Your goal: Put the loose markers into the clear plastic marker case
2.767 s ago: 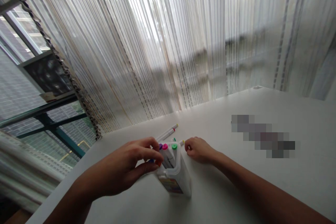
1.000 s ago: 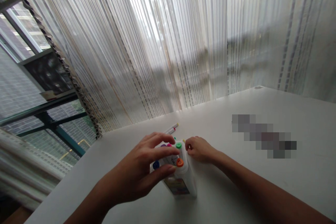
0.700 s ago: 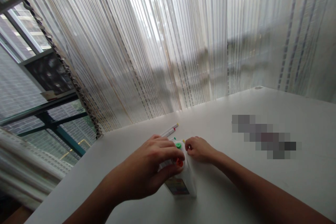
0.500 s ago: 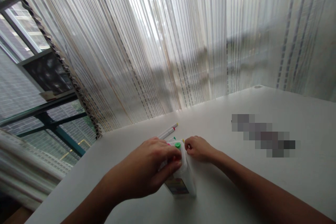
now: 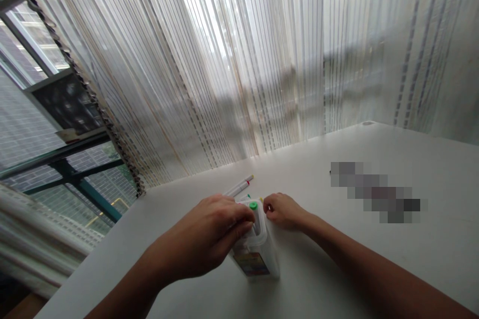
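Note:
A clear plastic container (image 5: 271, 259) with a picture label stands upright on the white table. Inside it is a marker with a green end (image 5: 253, 206). Over the container's mouth, my left hand (image 5: 224, 227) is closed in a pinch at what looks like a pale marker, mostly hidden by the fingers. My right hand (image 5: 284, 212) rests on the table by the container's right rim, fingers curled; what they hold, if anything, is hidden. A yellow tip (image 5: 261, 200) shows close to its fingertips. Behind my left hand lie white markers (image 5: 237, 189) with red and yellow ends.
The white table (image 5: 411, 269) reaches back to a striped sheer curtain (image 5: 239, 60). A blurred-out long object (image 5: 377, 193) lies on its right side. At the left is a window with a green frame (image 5: 71, 174).
My left hand has shifted slightly left and back over the container, uncovering more of its mouth. The red showing between its fingers is gone from sight. My right hand has stayed in place.

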Available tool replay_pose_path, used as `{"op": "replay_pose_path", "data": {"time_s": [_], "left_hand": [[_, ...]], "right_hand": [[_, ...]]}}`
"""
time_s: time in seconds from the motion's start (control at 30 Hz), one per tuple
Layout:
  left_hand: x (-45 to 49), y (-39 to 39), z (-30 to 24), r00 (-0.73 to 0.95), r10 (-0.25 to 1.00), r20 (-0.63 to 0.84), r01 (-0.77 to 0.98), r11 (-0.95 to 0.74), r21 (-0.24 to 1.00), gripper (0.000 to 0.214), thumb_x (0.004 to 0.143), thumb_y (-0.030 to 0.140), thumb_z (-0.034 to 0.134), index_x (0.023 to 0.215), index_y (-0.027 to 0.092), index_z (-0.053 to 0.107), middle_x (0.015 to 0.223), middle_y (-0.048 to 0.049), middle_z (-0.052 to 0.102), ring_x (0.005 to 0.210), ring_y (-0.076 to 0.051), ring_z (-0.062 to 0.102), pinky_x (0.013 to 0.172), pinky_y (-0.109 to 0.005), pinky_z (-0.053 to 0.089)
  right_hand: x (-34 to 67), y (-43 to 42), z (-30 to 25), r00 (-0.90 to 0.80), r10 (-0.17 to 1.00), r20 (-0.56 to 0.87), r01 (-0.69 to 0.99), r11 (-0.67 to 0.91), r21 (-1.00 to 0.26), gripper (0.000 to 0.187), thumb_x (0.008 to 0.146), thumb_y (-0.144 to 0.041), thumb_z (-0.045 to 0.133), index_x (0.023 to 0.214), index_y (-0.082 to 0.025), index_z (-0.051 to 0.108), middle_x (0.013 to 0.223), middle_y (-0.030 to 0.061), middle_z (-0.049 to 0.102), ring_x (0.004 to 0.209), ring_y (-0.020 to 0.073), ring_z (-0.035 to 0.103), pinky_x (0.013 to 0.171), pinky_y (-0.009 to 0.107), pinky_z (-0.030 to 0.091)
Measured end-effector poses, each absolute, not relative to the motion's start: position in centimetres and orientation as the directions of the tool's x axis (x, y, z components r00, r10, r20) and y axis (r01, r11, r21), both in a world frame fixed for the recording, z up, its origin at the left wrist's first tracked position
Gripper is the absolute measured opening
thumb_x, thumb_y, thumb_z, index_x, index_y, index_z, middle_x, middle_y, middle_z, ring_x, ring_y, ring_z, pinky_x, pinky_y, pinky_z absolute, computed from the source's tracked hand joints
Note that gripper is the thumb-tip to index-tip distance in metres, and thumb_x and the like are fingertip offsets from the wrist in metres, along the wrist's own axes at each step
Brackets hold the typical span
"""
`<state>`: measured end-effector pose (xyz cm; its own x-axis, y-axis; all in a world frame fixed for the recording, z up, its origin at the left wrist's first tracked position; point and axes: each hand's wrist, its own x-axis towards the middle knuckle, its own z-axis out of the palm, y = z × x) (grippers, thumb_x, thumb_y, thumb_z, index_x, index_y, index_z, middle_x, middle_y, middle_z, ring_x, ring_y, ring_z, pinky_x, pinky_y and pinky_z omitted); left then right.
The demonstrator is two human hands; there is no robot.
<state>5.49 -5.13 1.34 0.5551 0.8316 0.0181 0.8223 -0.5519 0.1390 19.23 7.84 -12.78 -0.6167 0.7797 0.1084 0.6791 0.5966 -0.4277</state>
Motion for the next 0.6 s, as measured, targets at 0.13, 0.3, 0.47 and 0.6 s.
{"op": "replay_pose_path", "data": {"time_s": [0.13,0.3,0.47,0.6], "left_hand": [[5.6,-5.2,1.5,0.561,0.828,0.004,0.819,-0.556,0.138,0.021,0.089,0.024,0.038,0.087,0.019,0.058,0.079,-0.0015,0.062,0.076,-0.014,0.055,0.073,-0.026,0.039],[5.3,-5.2,1.5,0.54,0.84,0.051,0.823,-0.54,0.178,0.019,0.087,0.026,0.043,0.093,0.02,0.06,0.081,-0.0017,0.063,0.074,-0.014,0.055,0.073,-0.027,0.04],[5.1,-4.6,1.4,0.517,0.838,0.172,0.806,-0.545,0.23,0.026,0.089,0.023,0.038,0.104,0.021,0.058,0.099,-0.0043,0.059,0.087,-0.014,0.055,0.077,-0.026,0.042],[5.1,-4.2,1.2,0.536,0.836,0.118,0.811,-0.549,0.202,0.029,0.088,0.018,0.038,0.108,0.023,0.058,0.112,-0.0046,0.055,0.1,-0.016,0.052,0.085,-0.029,0.041]], "right_hand": [[19.2,7.8,-12.7,-0.62,0.778,0.1,0.681,0.597,-0.424,0.025,0.065,-0.014,0.046,0.076,-0.017,0.069,0.08,0.0078,0.068,0.075,0.019,0.059,0.061,0.024,0.035],[19.2,7.9,-12.8,-0.617,0.781,0.1,0.684,0.595,-0.423,0.025,0.066,-0.015,0.046,0.077,-0.017,0.068,0.081,0.0081,0.068,0.075,0.0191,0.059,0.062,0.024,0.035],[19.1,8.0,-13.0,-0.621,0.777,0.105,0.677,0.599,-0.428,0.025,0.066,-0.014,0.046,0.076,-0.017,0.068,0.081,0.0077,0.068,0.074,0.0185,0.059,0.061,0.024,0.035],[19.1,8.0,-13.0,-0.622,0.775,0.115,0.673,0.603,-0.428,0.025,0.066,-0.014,0.046,0.076,-0.017,0.068,0.08,0.0076,0.068,0.074,0.0189,0.058,0.061,0.024,0.035]]}}
